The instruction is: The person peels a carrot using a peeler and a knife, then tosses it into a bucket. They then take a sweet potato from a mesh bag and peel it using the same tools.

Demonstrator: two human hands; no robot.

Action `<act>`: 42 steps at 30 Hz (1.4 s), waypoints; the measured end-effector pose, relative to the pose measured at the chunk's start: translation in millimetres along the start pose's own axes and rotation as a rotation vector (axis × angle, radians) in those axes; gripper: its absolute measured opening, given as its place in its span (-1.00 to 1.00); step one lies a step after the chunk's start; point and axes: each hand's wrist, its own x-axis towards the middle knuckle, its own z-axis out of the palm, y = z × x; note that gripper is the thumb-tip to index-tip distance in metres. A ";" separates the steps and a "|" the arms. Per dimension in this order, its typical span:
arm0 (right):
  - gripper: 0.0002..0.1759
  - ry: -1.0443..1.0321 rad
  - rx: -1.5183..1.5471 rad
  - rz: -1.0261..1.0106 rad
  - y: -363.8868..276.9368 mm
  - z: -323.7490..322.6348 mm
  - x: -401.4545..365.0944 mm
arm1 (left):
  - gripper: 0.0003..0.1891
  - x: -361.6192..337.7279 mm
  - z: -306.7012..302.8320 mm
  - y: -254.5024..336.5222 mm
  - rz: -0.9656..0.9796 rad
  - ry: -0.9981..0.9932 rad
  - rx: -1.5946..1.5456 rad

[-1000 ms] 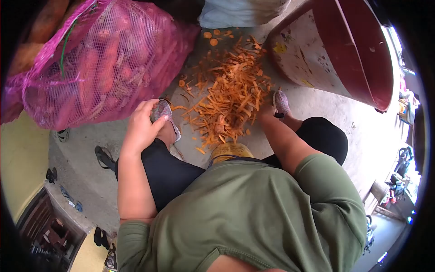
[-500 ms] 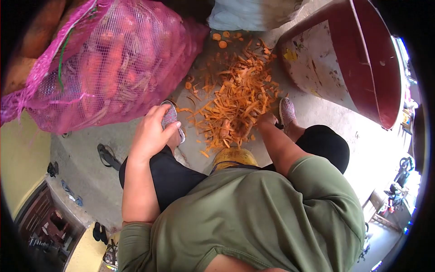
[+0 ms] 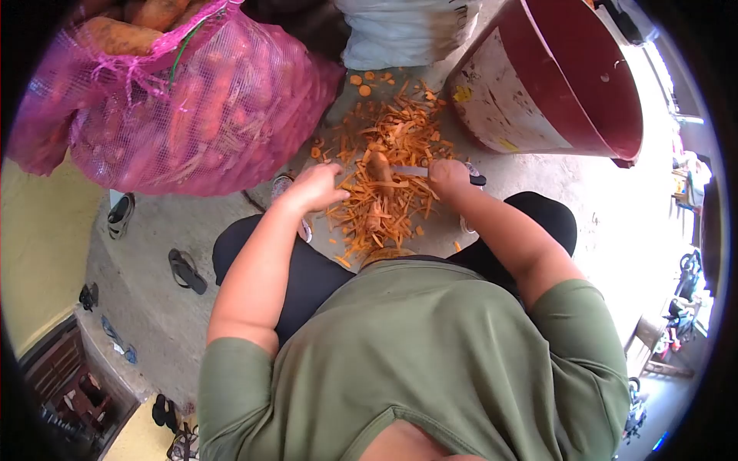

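My right hand [image 3: 449, 180] grips a knife [image 3: 412, 170] with a dark handle, its blade pointing left over a heap of orange carrot peelings [image 3: 411, 138]. Beside the blade tip a whole carrot [image 3: 380, 166] lies on the heap. A second carrot [image 3: 374, 217] rests lower down, partly covered by peelings. Over the heap's left edge, my left hand [image 3: 315, 187] is empty, with thumb and fingers apart.
A pink mesh sack [image 3: 207, 115] full of carrots stands at the upper left. A white sack [image 3: 400, 34] is at the top, and a large dark red bucket [image 3: 500, 96] tilts at the upper right. A black sandal [image 3: 187, 270] lies on the concrete floor.
My left hand has moved from near my knee to the right, toward the peelings. My right hand has risen forward, bringing the knife blade into view. The whole view has shifted.
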 end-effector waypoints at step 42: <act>-0.78 -0.102 1.657 0.431 -5.4 60.2 130.3 | -0.59 141.0 142.5 -156.5 -0.294 -0.741 0.188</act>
